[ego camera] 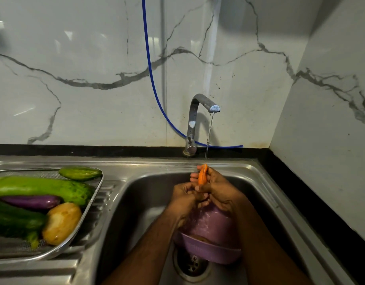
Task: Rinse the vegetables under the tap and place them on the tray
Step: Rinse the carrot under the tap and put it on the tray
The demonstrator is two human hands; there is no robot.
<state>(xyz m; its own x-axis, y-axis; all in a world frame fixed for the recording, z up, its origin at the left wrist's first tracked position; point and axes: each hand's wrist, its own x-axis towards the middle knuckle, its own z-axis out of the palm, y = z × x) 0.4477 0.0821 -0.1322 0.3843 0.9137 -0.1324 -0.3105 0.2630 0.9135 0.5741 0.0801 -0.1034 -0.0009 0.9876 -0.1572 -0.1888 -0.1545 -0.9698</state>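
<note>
A small orange carrot [202, 175] stands upright in the running water from the chrome tap [200, 112], over the sink basin [148, 194]. My left hand [186, 197] and my right hand [217, 187] both grip the carrot, fingers curled around its lower part. On the drainboard at the left stands a mesh tray [91, 204] with a long pale green gourd [39, 189], a small cucumber [80, 173], a purple eggplant [31, 202], a dark green cucumber [15, 220] and a yellow potato [61, 223].
A purple plastic bowl [208, 237] sits in the basin beneath my hands, over the drain [191, 264]; something brownish shows inside it. A blue hose [151, 79] hangs down the marble wall behind the tap. A black counter edge [321, 212] runs along the right.
</note>
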